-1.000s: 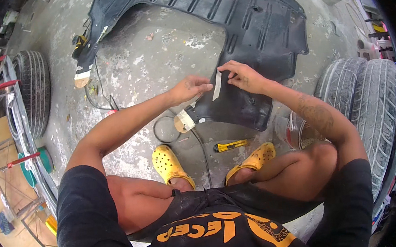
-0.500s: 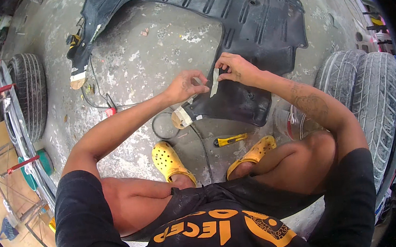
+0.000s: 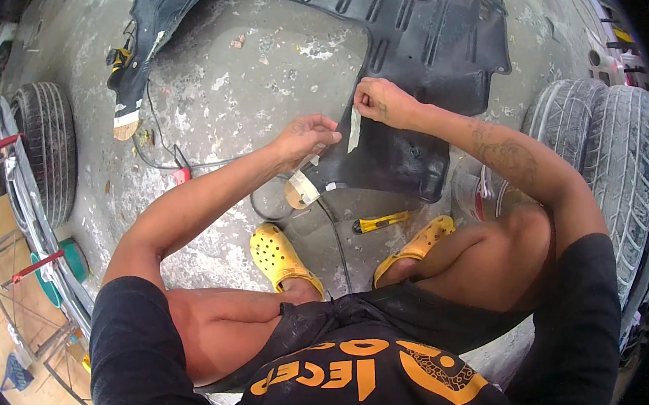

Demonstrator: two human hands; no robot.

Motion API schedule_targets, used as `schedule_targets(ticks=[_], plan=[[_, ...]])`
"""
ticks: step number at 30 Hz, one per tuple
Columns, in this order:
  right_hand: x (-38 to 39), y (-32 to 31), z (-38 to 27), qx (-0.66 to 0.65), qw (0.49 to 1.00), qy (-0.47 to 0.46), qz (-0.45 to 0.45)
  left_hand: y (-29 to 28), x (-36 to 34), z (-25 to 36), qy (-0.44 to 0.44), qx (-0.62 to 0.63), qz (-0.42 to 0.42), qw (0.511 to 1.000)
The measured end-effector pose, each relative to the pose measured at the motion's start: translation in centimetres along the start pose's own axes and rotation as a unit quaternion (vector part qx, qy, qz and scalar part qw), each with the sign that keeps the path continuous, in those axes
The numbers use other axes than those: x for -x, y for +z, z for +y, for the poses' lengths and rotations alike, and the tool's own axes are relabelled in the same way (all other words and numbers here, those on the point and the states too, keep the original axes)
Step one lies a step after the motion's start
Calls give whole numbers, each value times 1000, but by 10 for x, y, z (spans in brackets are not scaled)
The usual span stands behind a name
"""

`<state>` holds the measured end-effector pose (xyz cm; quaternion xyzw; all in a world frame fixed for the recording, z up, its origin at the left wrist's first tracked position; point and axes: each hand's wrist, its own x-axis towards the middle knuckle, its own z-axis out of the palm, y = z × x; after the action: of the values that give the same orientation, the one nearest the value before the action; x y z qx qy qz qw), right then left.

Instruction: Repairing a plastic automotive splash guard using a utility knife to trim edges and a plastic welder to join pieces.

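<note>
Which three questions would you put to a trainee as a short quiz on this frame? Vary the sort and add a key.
1. Which hand has its fingertips at the upper end of the cream tape strip?

2. Which tool lies on the floor by the right yellow clog?
A) a claw hammer
B) a yellow-and-black utility knife
C) a paintbrush

3. True or false: the black ribbed plastic panel hangs on a wall.

Key:
1. The right hand.
2. B.
3. False; the panel lies on the floor.
</note>
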<state>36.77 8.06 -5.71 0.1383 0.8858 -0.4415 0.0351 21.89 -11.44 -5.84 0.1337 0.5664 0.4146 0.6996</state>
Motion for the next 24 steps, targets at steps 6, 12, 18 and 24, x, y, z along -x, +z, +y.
schedule_targets(ticks=[6, 12, 18, 24], plan=[[-1, 3, -1, 57, 998, -39, -7, -5, 2, 1, -18, -14, 4, 1000], [0, -3, 2, -18, 999, -44, 1, 0, 3, 4, -21, 25, -35, 999], [1, 1, -1, -32, 999, -24, 16, -14, -15, -11, -2, 5, -77, 997], [5, 2, -1, -8, 998, -30, 51, -9, -15, -6, 4, -12, -62, 998]])
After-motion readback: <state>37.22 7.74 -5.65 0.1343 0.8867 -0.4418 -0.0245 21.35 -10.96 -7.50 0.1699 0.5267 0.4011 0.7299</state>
